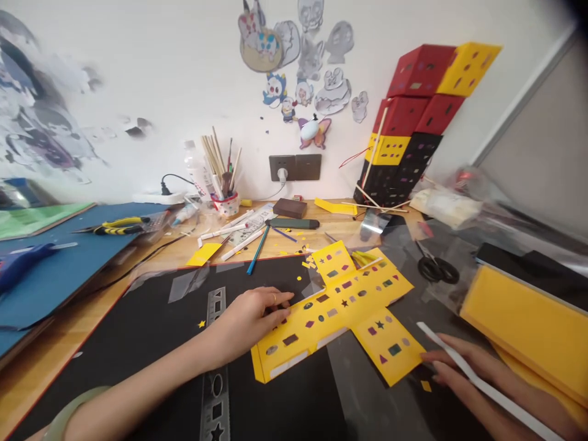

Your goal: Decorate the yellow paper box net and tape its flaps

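A flat yellow card box net (349, 300), cross-shaped and dotted with small coloured shapes, lies before me. White strips run along two of its flaps. My left hand (257, 315) is at its left part, thumb on the card and bent fingers by the upper edge, closed on it. On the other side, my right hand (482, 367) has its fingertips drawn together beside the right flap's corner. A narrow white strip (473, 373) runs across those fingers and seems held by them; the exact grip is partly hidden. A clear stencil ruler (217, 343) passes beneath my left forearm.
Black scissors (436, 268) and yellow card sheets (528, 324) lie at the right. Stacked red, yellow and black boxes (408, 128) stand against the wall. Pens, a brush cup (225, 202) and yellow scraps sit behind. Pliers (119, 225) rest on a blue board (92, 263).
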The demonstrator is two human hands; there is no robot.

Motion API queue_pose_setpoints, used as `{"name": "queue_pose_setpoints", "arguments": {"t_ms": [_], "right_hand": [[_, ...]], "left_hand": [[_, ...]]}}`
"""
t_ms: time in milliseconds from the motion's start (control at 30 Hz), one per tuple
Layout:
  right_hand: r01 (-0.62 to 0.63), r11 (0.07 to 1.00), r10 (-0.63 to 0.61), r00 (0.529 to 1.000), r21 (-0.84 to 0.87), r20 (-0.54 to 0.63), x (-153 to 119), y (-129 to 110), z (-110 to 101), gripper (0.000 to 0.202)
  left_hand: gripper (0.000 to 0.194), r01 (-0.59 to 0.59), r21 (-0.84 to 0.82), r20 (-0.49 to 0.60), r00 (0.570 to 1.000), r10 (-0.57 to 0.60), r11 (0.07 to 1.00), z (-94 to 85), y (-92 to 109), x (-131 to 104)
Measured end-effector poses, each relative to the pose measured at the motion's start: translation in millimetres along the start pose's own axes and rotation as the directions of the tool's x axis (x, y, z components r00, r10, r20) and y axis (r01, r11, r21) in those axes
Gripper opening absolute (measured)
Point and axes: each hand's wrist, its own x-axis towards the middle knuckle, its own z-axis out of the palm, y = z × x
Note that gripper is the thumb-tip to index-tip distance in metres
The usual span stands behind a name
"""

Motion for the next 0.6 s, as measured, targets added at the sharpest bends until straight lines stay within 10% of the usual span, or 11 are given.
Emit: {"name": "queue_pose_setpoints", "arguments": {"t_ms": [100,233,500,600], "right_hand": [[-0.255,0.967,0.245,0.930,0.003,0.274,10,-19,-4,0.029],[-0.403,0.915,0.392,0.862,-0.035,0.323,20,-23,-6,0.033],[-0.514,0.830,0.402,0.819,0.214,0.409,25,-24,-5,0.033],[-0.528,0.808,0.390,0.813,0.262,0.433,27,-25,-2,0.032]], "left_hand": [[0.033,0.076,-0.123,0.052,0.996,-0.070,0.990,2.8,-1,10],[0.036,0.207,-0.278,0.170,0.972,-0.164,0.938,7.0,-2,21],[0.047,0.536,-0.695,0.470,0.843,-0.262,0.478,10.3,9,23],[0.043,0.539,-0.712,0.492,0.840,-0.228,0.450,10.9,13,26]]}}
